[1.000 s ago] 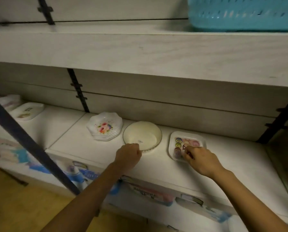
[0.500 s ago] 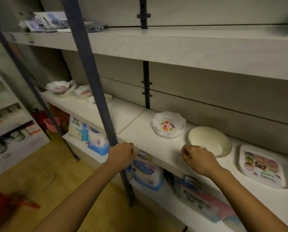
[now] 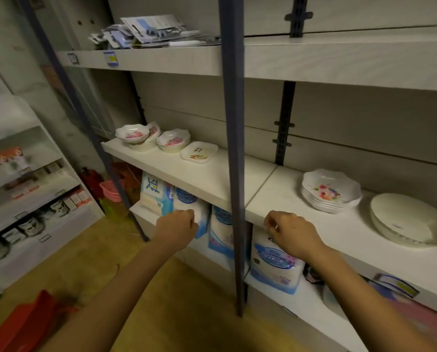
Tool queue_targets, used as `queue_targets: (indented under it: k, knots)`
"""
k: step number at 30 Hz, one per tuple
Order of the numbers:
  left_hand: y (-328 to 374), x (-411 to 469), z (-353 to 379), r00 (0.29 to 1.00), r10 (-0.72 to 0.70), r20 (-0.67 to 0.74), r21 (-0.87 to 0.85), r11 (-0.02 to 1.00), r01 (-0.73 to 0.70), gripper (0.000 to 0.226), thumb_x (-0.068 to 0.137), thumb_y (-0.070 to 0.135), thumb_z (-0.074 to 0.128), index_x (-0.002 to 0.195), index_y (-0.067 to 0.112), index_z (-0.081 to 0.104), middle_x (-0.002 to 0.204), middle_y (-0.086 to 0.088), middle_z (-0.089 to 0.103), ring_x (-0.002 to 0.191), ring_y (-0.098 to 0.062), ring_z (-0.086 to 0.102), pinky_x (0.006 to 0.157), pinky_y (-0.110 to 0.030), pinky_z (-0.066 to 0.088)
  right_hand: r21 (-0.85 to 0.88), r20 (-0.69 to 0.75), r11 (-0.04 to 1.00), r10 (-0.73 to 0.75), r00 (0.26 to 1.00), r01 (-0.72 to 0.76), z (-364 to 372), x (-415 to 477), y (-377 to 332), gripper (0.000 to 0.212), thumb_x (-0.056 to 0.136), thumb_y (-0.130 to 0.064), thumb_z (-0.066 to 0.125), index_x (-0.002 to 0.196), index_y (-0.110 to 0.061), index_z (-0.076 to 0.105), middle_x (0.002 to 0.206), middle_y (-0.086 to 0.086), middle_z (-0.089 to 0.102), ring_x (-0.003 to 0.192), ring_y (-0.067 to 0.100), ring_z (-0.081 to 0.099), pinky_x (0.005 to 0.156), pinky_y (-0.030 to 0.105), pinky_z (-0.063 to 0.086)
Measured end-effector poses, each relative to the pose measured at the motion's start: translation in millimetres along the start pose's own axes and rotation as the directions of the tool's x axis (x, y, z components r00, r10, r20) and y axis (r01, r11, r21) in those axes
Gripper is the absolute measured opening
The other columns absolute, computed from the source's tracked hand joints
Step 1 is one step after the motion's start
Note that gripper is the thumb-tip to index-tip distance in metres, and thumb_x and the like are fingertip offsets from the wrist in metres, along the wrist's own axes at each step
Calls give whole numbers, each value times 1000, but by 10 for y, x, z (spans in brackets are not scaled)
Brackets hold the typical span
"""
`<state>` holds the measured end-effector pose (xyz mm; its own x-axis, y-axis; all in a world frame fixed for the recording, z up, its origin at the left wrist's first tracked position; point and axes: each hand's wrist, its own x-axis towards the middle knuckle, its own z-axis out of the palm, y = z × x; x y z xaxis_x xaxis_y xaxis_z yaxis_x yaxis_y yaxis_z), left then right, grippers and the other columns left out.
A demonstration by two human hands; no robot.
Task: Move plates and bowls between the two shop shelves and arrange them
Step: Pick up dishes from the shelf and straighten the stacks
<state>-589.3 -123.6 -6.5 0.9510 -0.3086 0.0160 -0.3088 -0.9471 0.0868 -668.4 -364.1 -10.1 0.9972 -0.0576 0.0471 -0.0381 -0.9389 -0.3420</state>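
Observation:
On the white middle shelf (image 3: 301, 214) a stack of flowered scalloped plates (image 3: 330, 190) stands beside a plain cream bowl (image 3: 410, 223) at the right. Farther left on the same level sit two groups of flowered bowls (image 3: 136, 137) (image 3: 173, 141) and a small square plate (image 3: 199, 152). My left hand (image 3: 178, 228) hovers in front of the shelf's edge, fingers curled, holding nothing. My right hand (image 3: 292, 233) is a loose fist at the front edge of the shelf, left of the plate stack, also empty.
A dark blue upright post (image 3: 234, 148) rises between my hands. Packs of tissue (image 3: 276, 262) fill the lower shelf. The top shelf holds packaged goods (image 3: 149, 31). Another display rack (image 3: 22, 199) stands at the left, with a pink basket (image 3: 110, 190) and a red object (image 3: 22, 323) on the floor.
My view has swung left along the shelf. Both hands have let go of the cream bowl and the patterned square plate and drawn back to the shelf's front edge; that plate is out of view.

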Motion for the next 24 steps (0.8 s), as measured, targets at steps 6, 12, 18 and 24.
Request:
queue_targets:
  k: [6, 12, 18, 24]
  knots:
    - [-649, 183, -42, 997, -63, 48, -47, 997, 65, 25, 96, 29, 39, 101, 11, 55, 86, -3, 54, 77, -16, 53, 69, -27, 46, 33, -1, 995, -91, 996, 91, 163, 447, -672, 20, 94, -23, 42, 105, -15, 56, 110, 7, 63, 93, 26, 61, 67, 28, 38]
    - [-1173, 523, -73, 988, -126, 91, -54, 990, 131, 12, 96, 29, 41, 91, 20, 46, 77, 4, 48, 76, -13, 49, 69, -23, 42, 61, -7, 993, -103, 995, 103, 361, 1131, -1140, 25, 97, -25, 38, 108, -13, 57, 111, 7, 63, 90, 22, 60, 69, 26, 38]
    - [-1636, 1237, -151, 993, -112, 23, -81, 990, 114, 22, 97, 28, 41, 104, 13, 55, 93, -5, 62, 76, -13, 55, 74, -26, 51, 43, 11, 998, -49, 999, 48, 554, 2067, -1322, 28, 96, -25, 37, 108, -10, 58, 109, 10, 63, 93, 27, 60, 75, 36, 51]
    - [-1940, 2175, -147, 999, -36, -14, -47, 998, 35, 23, 95, 28, 42, 99, 12, 58, 84, 1, 55, 76, -15, 55, 67, -26, 45, 58, -15, 994, 91, 996, -90, 697, 2860, -1223, 28, 96, -26, 37, 107, -11, 58, 108, 9, 64, 94, 27, 60, 79, 38, 51]
